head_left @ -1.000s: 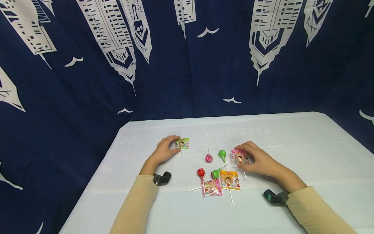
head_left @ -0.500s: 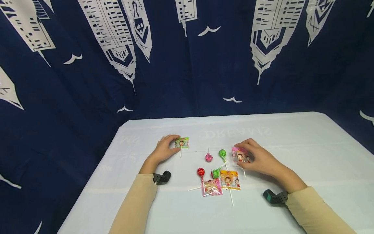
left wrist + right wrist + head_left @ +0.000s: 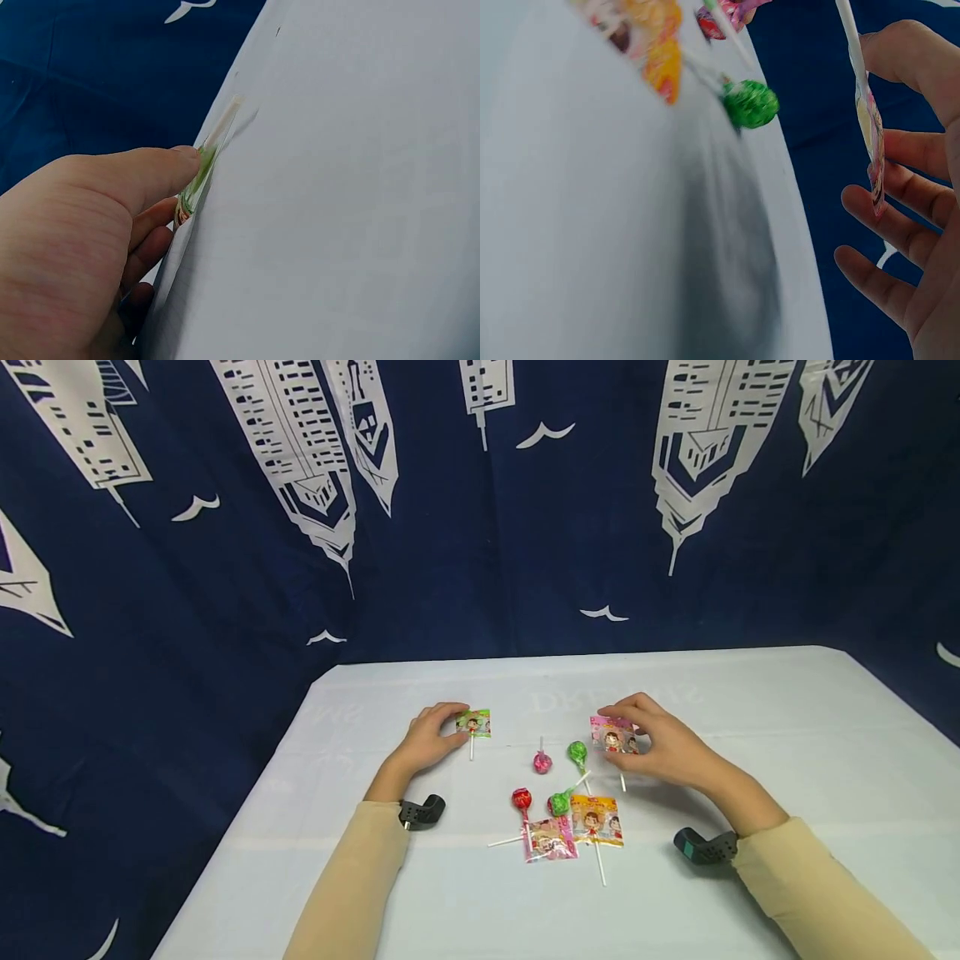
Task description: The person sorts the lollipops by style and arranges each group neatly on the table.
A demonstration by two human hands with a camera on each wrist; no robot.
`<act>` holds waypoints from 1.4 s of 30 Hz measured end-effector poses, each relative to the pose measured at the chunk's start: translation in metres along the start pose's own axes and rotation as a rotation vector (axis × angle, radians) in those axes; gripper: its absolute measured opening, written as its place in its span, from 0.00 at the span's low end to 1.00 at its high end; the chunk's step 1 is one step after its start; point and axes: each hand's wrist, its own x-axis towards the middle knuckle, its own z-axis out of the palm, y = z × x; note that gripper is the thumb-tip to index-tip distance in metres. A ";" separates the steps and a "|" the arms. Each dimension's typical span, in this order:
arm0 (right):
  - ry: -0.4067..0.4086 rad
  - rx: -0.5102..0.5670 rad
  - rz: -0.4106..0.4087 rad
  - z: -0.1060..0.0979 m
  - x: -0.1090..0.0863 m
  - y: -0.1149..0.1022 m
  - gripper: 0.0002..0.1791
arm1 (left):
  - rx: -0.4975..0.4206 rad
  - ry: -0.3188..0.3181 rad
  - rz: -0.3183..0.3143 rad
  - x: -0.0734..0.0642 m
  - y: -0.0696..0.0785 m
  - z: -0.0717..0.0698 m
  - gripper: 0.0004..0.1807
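At the far left of the group, my left hand [image 3: 423,743] pinches the edge of a flat green-wrapped lollipop [image 3: 474,722]. In the left wrist view its white stick [image 3: 225,120] points away, close to the white table, and the thumb lies along the wrapper. My right hand [image 3: 663,747] grips a pink-wrapped lollipop [image 3: 609,735] between thumb and fingers, stick downward. The right wrist view shows this pink wrapper [image 3: 873,150] edge-on, lifted off the table. Closest to it in the head view is a round green lollipop [image 3: 577,752].
Between the hands lie a small pink lollipop [image 3: 542,763], a red one [image 3: 521,798], another green one [image 3: 559,803], a pink packet lollipop [image 3: 551,840] and an orange packet lollipop [image 3: 597,821]. Beyond the white table [image 3: 450,893] hangs a dark blue printed cloth [image 3: 450,568].
My right hand has risen and moved away from me with the pink-wrapped lollipop. My left hand keeps its hold on the green-wrapped one and has barely moved. The view has shifted slightly.
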 end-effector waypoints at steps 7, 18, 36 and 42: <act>-0.026 0.000 -0.016 -0.008 0.027 -0.011 0.30 | -0.012 0.008 -0.004 -0.001 0.001 0.000 0.27; -0.088 0.040 0.003 -0.001 0.063 -0.028 0.33 | -0.021 0.017 -0.014 -0.001 0.000 -0.002 0.26; -0.151 0.025 -0.025 0.026 0.118 -0.053 0.33 | -0.023 0.027 -0.005 0.002 -0.002 -0.003 0.25; -0.194 0.020 -0.003 0.041 0.127 -0.054 0.35 | -0.043 0.024 -0.016 0.001 -0.003 -0.001 0.25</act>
